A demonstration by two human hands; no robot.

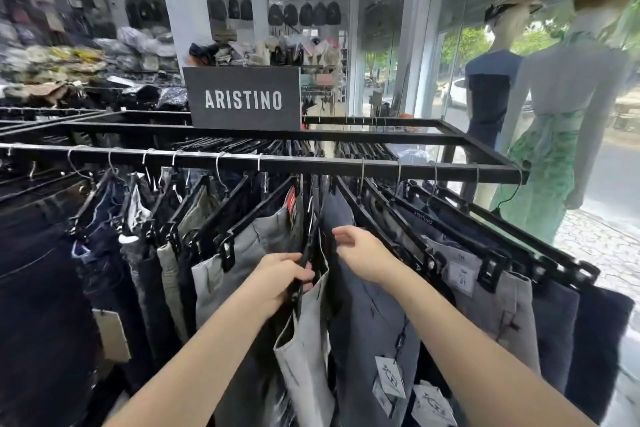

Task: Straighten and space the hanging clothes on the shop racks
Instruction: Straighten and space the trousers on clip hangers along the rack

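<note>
Several pairs of trousers hang on black clip hangers from a black rack rail (pixel 311 165). My left hand (pixel 280 279) grips the black hanger (pixel 304 260) of a light grey pair (pixel 304 350) in the middle. My right hand (pixel 360 253) reaches over a blue-grey pair (pixel 367 308) just to the right, fingers loosely curled near its hanger; whether it holds anything I cannot tell. Dark jeans (pixel 41 270) hang at the left, and grey and navy trousers (pixel 495 305) fan out at the right.
A dark sign reading ARISTINO (pixel 244 99) stands on the rack's top frame. Two dressed mannequins (pixel 554 114) stand at the glass shopfront on the right. Stacked folded clothes (pixel 69 62) and hanging bags (pixel 304 14) fill the back.
</note>
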